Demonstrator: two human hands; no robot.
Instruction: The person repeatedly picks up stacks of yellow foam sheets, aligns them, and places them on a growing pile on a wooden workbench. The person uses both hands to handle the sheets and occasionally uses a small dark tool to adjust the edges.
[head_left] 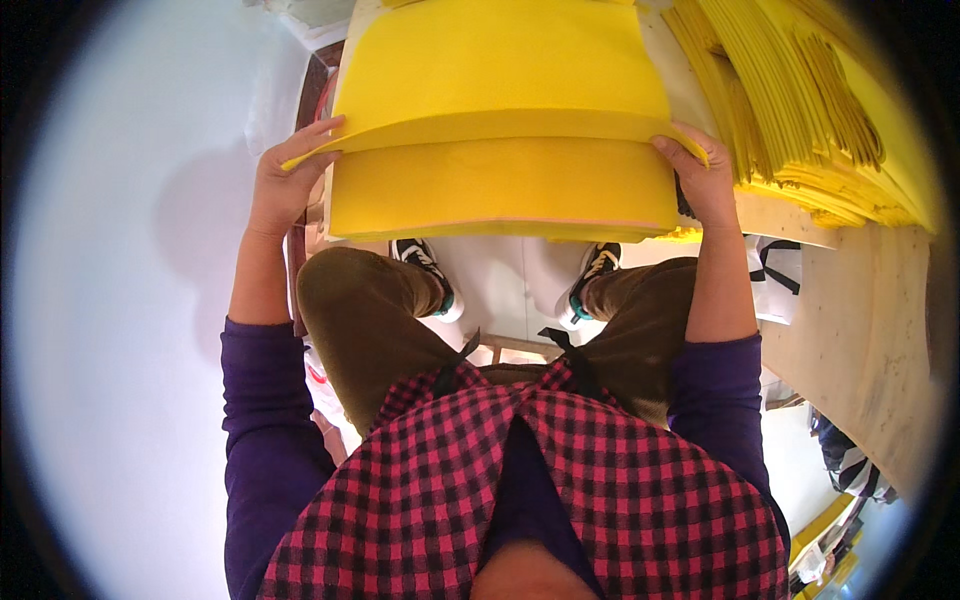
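Note:
A yellow fabric sheet (500, 127) stretches between my two hands, its near edge lifted and curling up. Under it lies a stack of the same yellow sheets (500, 185) on the table in front of me. My left hand (289, 177) pinches the lifted edge at its left corner, thumb below and fingers above. At the opposite corner my right hand (702, 178) pinches the same edge, thumb on the near side. Part of the right fingers is hidden behind the sheet.
Folded yellow fabric pieces (790, 90) are piled at the far right on a wooden table (850, 290). A white wall (120, 300) runs close along my left. Below the stack are my knees and shoes (425, 265). A white bag (775, 275) with black straps hangs beside the wooden table.

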